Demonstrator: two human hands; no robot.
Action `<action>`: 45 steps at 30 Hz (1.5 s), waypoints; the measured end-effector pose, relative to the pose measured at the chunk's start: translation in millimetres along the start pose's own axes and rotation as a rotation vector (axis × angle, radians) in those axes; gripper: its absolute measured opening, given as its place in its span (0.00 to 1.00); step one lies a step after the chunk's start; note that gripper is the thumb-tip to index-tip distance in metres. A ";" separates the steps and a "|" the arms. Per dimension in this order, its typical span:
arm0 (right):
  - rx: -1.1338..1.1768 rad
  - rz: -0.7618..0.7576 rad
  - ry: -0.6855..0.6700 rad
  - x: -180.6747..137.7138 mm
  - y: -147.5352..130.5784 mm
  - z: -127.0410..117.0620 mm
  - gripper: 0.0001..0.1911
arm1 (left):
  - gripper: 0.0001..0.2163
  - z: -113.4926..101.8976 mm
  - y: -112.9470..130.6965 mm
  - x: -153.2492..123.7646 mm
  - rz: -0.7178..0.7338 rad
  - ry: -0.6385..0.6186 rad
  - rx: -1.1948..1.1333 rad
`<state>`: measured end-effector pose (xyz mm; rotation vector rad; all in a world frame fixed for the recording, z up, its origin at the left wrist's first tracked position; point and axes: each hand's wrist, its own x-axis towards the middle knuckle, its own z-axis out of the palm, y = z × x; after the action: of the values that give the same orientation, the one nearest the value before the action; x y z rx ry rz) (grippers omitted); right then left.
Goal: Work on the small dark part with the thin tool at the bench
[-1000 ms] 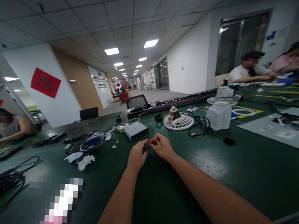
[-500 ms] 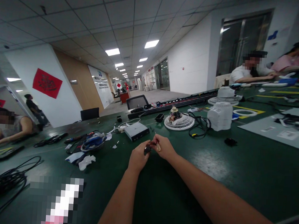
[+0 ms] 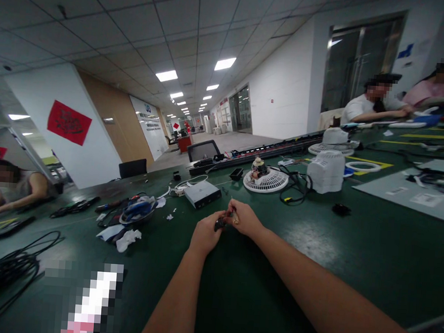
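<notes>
Left hand (image 3: 203, 234) pinches a small black part (image 3: 220, 223) over the green table (image 3: 314, 254). Right hand (image 3: 245, 220) pinches a tiny gold piece (image 3: 235, 218) just beside it. Both are very little, so a loose pinch could let one slip and get lost.

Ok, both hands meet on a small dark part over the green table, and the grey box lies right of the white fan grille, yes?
Not quite. In the head view the grey box lies left of the white fan grille, not right of it. The rest holds: the left hand and right hand meet on the small dark part over the green table.
</notes>
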<state>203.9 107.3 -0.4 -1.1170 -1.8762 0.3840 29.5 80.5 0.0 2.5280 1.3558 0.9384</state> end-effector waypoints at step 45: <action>0.852 0.664 0.184 6.9 -19.1 27.1 0.07 | 0.23 3.8 -14.0 2.2 -0.284 0.355 0.014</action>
<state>170.0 107.1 0.4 -1.0679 -0.9410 1.2628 22.6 91.2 -7.4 2.1637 1.7620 1.3585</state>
